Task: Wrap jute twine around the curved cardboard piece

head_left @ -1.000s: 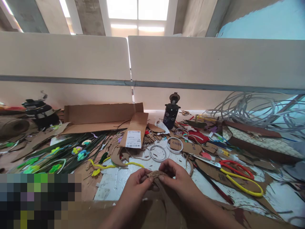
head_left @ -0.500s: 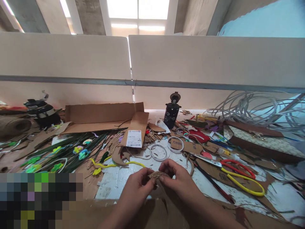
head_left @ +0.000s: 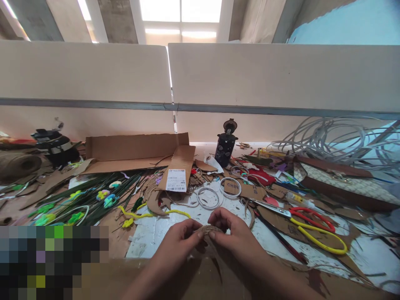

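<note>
Between both hands, low in the middle of the view, is a small curved piece wrapped in brown twine (head_left: 207, 229). My left hand (head_left: 183, 239) pinches its left end between thumb and fingers. The other end is gripped by my right hand (head_left: 230, 230), its index finger arched over the top. A strand seems to hang below the piece, partly hidden by the hands. Just beyond the fingers lie two silvery rings (head_left: 208, 198), a cardboard crescent (head_left: 156, 203) and a yellow fuzzy stem (head_left: 178, 214).
Scissors with red and yellow handles (head_left: 321, 235) lie at right, near a dark red-and-black stick (head_left: 281, 238). A dark bottle (head_left: 225, 148) stands behind. Leaves with fuzzy flowers (head_left: 110, 201), a cardboard box (head_left: 134, 149), a twine roll (head_left: 23, 164) and coiled tubing (head_left: 325, 135) surround the workspace.
My left fingers have shifted slightly right along the twine-wrapped piece, covering more of its left end. My right hand stays nearly where it was.
</note>
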The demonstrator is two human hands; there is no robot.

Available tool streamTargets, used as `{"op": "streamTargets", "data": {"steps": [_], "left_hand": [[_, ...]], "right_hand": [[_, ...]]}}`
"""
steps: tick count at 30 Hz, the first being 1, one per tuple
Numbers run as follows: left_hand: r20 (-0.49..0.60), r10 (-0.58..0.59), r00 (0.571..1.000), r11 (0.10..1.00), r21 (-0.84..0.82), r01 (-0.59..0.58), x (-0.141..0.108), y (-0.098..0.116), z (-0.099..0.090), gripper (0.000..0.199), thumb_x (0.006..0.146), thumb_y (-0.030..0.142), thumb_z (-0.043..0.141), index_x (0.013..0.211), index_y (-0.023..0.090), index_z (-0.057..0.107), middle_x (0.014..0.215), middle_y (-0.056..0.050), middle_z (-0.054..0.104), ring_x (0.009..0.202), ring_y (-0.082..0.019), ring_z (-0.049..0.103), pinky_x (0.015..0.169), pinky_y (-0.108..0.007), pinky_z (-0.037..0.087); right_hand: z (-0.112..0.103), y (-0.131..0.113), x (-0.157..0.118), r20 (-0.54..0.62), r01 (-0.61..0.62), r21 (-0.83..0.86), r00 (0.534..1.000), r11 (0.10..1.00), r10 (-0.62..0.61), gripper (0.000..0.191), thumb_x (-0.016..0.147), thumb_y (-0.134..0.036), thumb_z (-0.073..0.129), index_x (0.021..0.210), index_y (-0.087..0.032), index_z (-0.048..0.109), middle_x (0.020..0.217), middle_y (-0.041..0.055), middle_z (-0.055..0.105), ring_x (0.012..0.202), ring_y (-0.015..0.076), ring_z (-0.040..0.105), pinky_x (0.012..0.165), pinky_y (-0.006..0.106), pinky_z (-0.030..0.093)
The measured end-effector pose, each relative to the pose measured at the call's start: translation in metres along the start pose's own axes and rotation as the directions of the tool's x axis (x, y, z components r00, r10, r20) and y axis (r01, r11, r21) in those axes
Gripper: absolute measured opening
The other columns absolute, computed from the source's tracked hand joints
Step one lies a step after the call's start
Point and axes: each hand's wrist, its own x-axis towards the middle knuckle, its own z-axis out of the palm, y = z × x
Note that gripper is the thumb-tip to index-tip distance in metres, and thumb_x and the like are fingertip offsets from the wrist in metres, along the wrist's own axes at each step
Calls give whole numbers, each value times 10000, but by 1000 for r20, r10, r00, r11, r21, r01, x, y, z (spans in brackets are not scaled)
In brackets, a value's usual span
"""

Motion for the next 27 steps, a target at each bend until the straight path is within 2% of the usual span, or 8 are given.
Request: {"op": "streamTargets", "data": {"steps": [3, 8, 12, 17, 24, 27], "left_hand": [[43, -26, 999, 999, -46, 28, 0, 3, -4, 324, 805, 441, 743, 868, 123, 733, 772, -71, 705, 712, -196, 650, 682, -278, 464], [73, -42, 996, 999, -27, 44, 0, 2, -7, 291, 781, 394, 776, 891, 126, 745, 812, -73, 721, 715, -185, 644, 696, -282, 458], [66, -20, 998, 1000, -22, 22, 0, -3, -7, 208, 811, 336, 753, 886, 141, 741, 828, -65, 728, 724, -176, 647, 692, -269, 444], [58, -5, 998, 999, -48, 8, 1, -5, -6, 203, 813, 325, 744, 868, 130, 730, 787, -71, 723, 709, -182, 661, 677, -271, 465], [46, -58, 997, 980, -188, 66, 3, -13, -4, 115, 757, 216, 735, 840, 139, 715, 732, -50, 704, 652, -181, 651, 649, -299, 512], [52, -38, 998, 988, -148, 45, 3, -10, -5, 120, 771, 233, 744, 839, 136, 729, 748, -56, 713, 689, -172, 651, 687, -277, 492]], "right_hand": [[-1, -1, 1, 8, 2, -27, 1000, 1000, -1, 138, 723, -242, 625, 844, -196, 581, 755, -6, 581, 733, 177, 518, 670, 301, 392], [-1, -1, 1, 0, -4, -7, 1000, 1000, 4, 150, 712, -222, 624, 855, -198, 584, 758, -6, 589, 729, 173, 518, 673, 300, 388], [0, -2, 0, 2, -10, 13, 1000, 1000, 10, 167, 688, -206, 593, 854, -200, 579, 759, -9, 582, 739, 175, 516, 677, 301, 388], [0, -2, 1, -1, -7, 21, 1000, 1000, 7, 169, 688, -221, 597, 854, -200, 572, 762, -9, 578, 734, 173, 514, 677, 302, 390], [0, -1, 1, -10, -11, 10, 1000, 1000, 11, 175, 689, -201, 593, 864, -199, 583, 764, -9, 583, 736, 174, 530, 674, 299, 396], [0, 1, 1, -8, -7, 15, 1000, 1000, 7, 176, 698, -196, 607, 873, -198, 585, 768, -11, 585, 739, 172, 529, 681, 298, 400]]}}
